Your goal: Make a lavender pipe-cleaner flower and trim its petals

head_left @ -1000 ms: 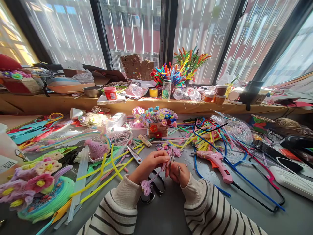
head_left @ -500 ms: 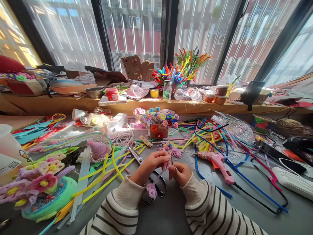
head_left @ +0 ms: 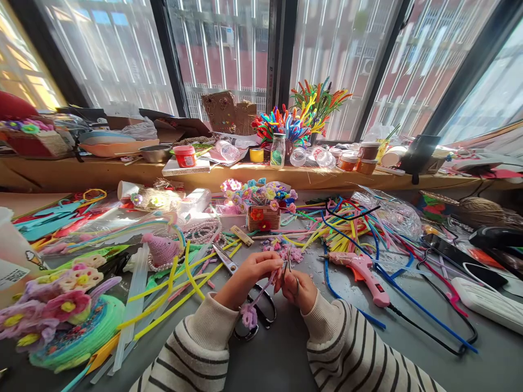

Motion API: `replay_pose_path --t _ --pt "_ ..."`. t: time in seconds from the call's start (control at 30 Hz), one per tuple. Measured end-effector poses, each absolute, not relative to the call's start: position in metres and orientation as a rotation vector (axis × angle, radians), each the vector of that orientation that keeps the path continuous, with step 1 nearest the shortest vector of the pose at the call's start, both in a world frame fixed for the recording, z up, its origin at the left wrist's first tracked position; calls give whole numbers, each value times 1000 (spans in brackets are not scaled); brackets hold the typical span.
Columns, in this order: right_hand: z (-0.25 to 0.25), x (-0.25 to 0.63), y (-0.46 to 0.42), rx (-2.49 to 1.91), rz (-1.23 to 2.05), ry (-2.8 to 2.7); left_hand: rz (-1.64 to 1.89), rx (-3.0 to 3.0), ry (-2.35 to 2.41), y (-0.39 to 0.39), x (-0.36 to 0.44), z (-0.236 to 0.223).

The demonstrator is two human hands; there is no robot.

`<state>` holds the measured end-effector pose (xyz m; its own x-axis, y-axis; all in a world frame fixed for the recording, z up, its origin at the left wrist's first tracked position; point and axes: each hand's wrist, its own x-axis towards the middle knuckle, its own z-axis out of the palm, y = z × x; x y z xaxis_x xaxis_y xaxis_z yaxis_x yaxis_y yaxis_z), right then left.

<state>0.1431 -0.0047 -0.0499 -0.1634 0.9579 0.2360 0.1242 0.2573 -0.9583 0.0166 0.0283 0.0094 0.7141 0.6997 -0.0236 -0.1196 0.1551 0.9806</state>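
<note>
My left hand (head_left: 250,275) pinches a pink-purple pipe cleaner stem (head_left: 261,288) whose fuzzy flower end (head_left: 247,316) hangs down toward my sleeve. My right hand (head_left: 300,288) meets it at the stem's top and grips a small metal tool (head_left: 289,265), thin and pointed like pliers or tweezers. Both hands hover just above the grey table (head_left: 281,348). Black-handled scissors (head_left: 245,296) lie under my hands. A pink glue gun (head_left: 362,269) lies to the right of my right hand.
Loose pipe cleaners (head_left: 351,226) sprawl across the right half, yellow ones (head_left: 183,283) on the left. A small basket of flowers (head_left: 263,209) stands behind my hands. Finished flowers and a green disc (head_left: 69,321) sit at the left. Jars and clutter line the window sill (head_left: 286,174).
My hands shift slightly while working the stem; the fuzzy flower end swings a little below them. Nothing else on the table has moved.
</note>
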Motion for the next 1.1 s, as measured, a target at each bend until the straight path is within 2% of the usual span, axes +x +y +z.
replay_pose_path --t 0.2,0.77,1.1 --pt "-43 144 -8 -1136 965 -1497 587 1328 585 29 16 9" --pt "-41 144 -11 -1148 974 -1511 667 1455 595 30 16 8" --pt "-36 143 -12 -1161 978 -1558 602 1467 592 29 16 9"
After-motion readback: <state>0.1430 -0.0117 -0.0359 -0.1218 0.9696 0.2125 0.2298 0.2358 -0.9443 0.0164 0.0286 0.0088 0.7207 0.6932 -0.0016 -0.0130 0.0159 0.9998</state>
